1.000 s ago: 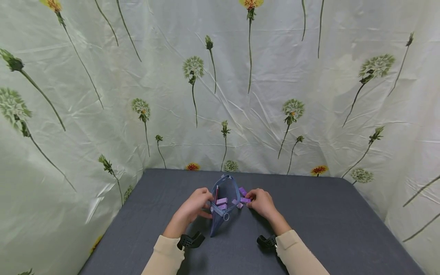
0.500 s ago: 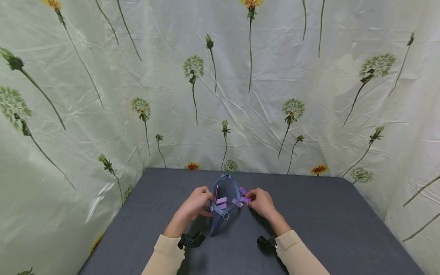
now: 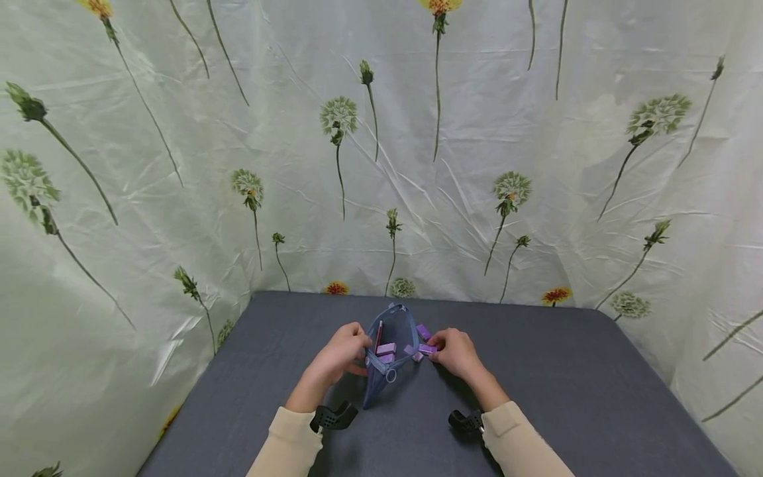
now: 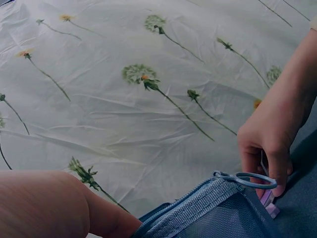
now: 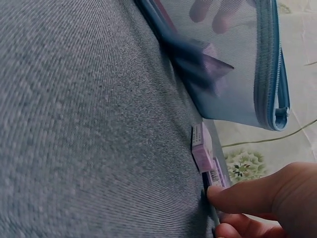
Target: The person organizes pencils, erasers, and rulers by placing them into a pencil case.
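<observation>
A blue mesh zipper pouch (image 3: 374,384) stands on the table with its mouth spread wide. My left hand (image 3: 346,349) grips the pouch's left rim, fingers at the edge and thumb lower down. Inside lie a red pen or pencil (image 3: 379,336) and pinkish-purple small boxes (image 3: 386,348). Right of the pouch, my right hand (image 3: 456,352) pinches a small purple box (image 5: 216,174) with a barcode between thumb and fingers. A second box (image 5: 201,148) lies against it, towards the pouch, and another purple box (image 3: 423,331) lies just behind.
The dark grey table (image 3: 566,397) ends at a back edge in front of a pale curtain (image 3: 286,132) printed with dandelions. A ring pull (image 4: 255,179) sticks out from the zipper end. Black cameras are strapped on both wrists.
</observation>
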The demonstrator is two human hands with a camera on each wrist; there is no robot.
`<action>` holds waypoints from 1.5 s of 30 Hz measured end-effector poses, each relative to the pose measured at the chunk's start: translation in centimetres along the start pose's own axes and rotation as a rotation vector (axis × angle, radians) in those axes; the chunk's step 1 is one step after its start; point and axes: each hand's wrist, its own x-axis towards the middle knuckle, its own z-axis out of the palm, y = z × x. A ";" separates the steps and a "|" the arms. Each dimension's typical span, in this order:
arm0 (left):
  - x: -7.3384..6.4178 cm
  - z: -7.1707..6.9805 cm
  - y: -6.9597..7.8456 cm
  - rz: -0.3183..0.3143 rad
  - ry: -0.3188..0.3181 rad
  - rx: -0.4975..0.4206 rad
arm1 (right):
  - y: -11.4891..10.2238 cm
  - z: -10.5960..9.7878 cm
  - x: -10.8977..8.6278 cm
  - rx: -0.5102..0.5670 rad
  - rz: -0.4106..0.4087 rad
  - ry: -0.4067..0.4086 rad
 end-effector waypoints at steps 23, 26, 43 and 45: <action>-0.7 0.5 0.6 0.007 -0.045 0.043 | -1.2 -3.0 -0.7 0.002 0.033 0.015; -0.7 0.6 0.7 0.012 -0.052 0.046 | -1.3 -3.4 -0.7 0.007 0.033 0.022; -0.2 0.4 0.2 -0.024 -0.139 -0.069 | -4.7 -4.7 -1.1 0.079 -0.055 -0.034; -0.1 0.4 0.3 -0.033 -0.146 -0.084 | -5.0 -4.7 -1.1 0.088 -0.066 -0.049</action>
